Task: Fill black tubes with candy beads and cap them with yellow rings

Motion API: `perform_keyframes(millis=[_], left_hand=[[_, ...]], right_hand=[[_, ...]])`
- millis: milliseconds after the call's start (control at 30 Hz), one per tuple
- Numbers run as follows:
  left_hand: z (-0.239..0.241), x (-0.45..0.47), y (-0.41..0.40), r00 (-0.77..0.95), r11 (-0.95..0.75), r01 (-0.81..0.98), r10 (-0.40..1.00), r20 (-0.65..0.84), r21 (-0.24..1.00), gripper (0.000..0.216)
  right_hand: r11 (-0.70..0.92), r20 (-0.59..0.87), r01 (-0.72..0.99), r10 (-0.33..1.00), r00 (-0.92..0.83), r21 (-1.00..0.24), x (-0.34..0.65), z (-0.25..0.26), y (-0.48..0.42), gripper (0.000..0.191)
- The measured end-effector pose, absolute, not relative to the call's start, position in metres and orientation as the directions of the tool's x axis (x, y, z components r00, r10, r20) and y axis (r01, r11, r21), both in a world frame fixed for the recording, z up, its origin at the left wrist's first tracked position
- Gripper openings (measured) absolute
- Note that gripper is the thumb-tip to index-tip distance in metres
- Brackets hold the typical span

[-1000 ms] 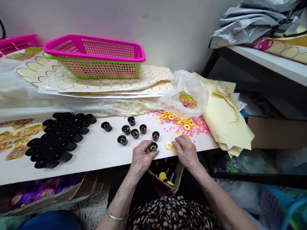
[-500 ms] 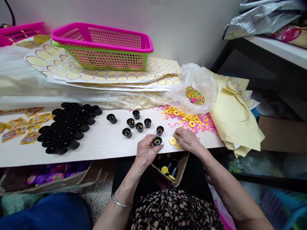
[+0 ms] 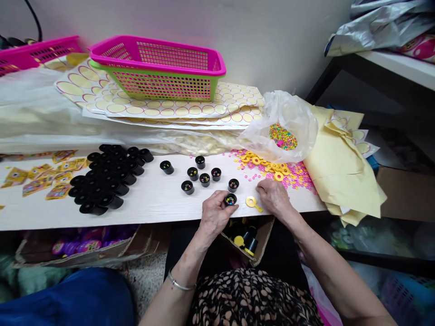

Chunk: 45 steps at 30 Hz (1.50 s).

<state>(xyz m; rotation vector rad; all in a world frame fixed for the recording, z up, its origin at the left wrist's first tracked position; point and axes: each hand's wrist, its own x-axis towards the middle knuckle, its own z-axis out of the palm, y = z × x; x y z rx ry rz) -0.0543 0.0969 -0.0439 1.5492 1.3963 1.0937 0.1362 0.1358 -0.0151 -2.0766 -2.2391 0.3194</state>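
My left hand point(image 3: 215, 213) is closed around a small black cup point(image 3: 230, 199), which stands upright near the front edge of the table with coloured beads inside. Just right of it, a yellow ring with a tab point(image 3: 251, 202) lies flat on the table. Beside the ring rests my right hand point(image 3: 274, 197), its fingers curled together and fingertips down at the tabletop; whatever they pinch, if anything, is hidden. Another beaded cup point(image 3: 233, 184) stands right behind the held one. Several similar cups point(image 3: 204, 179) are spread to the left. Behind my right hand lie yellow rings point(image 3: 268, 166) among small pink pieces point(image 3: 302, 177).
Many black cups point(image 3: 108, 176) stand clustered at left, beside yellow printed packets point(image 3: 37, 179). A bag of coloured beads point(image 3: 307, 131) sits behind the rings. A pink-and-green basket point(image 3: 163, 83) rests on sticker sheets point(image 3: 170, 108) at the back. Below the table edge is an open carton point(image 3: 263, 246).
The whole view has shifted slightly, so everything appears farther right. Both hands keep nearly the same place on the table, and the left still holds the black cup.
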Motion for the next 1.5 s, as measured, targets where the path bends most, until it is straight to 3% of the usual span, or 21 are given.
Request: perform_keyframes(millis=[133,233,400,500,700,900,1000,1100,1200,1267,1367,1500], left_hand=[[-0.042,-0.053,0.096,0.044,-0.118,0.366,0.993,0.109,0.923,0.017],[-0.043,-0.05,0.094,0.062,-0.13,0.387,0.991,0.115,0.913,0.016],[-0.045,-0.044,0.09,0.077,-0.165,0.416,0.986,0.146,0.894,0.02],[-0.044,-0.043,0.088,0.078,-0.188,0.446,0.982,0.171,0.875,0.021],[-0.041,-0.043,0.087,0.076,-0.202,0.479,0.979,0.188,0.854,0.025],[-0.038,-0.044,0.087,0.106,-0.216,0.481,0.976,0.188,0.85,0.011],[-0.038,-0.044,0.087,0.099,-0.204,0.477,0.979,0.179,0.855,0.011],[-0.04,-0.044,0.088,0.087,-0.18,0.491,0.984,0.158,0.852,0.016],[-0.041,-0.044,0.088,0.082,-0.175,0.475,0.984,0.155,0.862,0.02],[-0.042,-0.044,0.088,0.08,-0.172,0.467,0.985,0.153,0.867,0.02],[-0.043,-0.043,0.088,0.072,-0.153,0.471,0.988,0.135,0.869,0.019],[-0.044,-0.043,0.089,0.046,-0.137,0.458,0.99,0.13,0.879,0.017]], right_hand=[[0.15,0.009,0.986,0.989,-0.149,-0.073,0.135,-0.023,0.125,0.025],[0.168,0.073,0.984,0.984,-0.164,-0.06,0.134,-0.027,0.121,0.024],[0.441,0.254,0.811,0.895,-0.366,-0.384,0.124,-0.018,0.111,0.02],[0.563,0.304,0.699,0.826,-0.474,-0.441,0.111,-0.011,0.103,0.02],[0.614,0.288,0.751,0.785,-0.549,-0.243,0.1,-0.006,0.101,0.024],[0.671,0.218,0.741,0.726,-0.652,-0.018,0.089,0.005,0.101,0.022],[0.657,0.163,0.751,0.75,-0.641,-0.071,0.087,0.007,0.102,0.023],[0.576,0.171,0.734,0.814,-0.555,-0.36,0.095,0.003,0.105,0.024],[0.445,0.222,0.574,0.881,-0.417,-0.688,0.109,-0.007,0.106,0.019],[0.372,0.268,0.515,0.926,-0.266,-0.772,0.12,-0.014,0.104,0.016],[0.262,0.28,0.622,0.957,-0.07,-0.738,0.132,-0.022,0.099,0.014],[0.202,0.165,0.84,0.977,-0.136,-0.504,0.135,-0.027,0.093,0.023]])
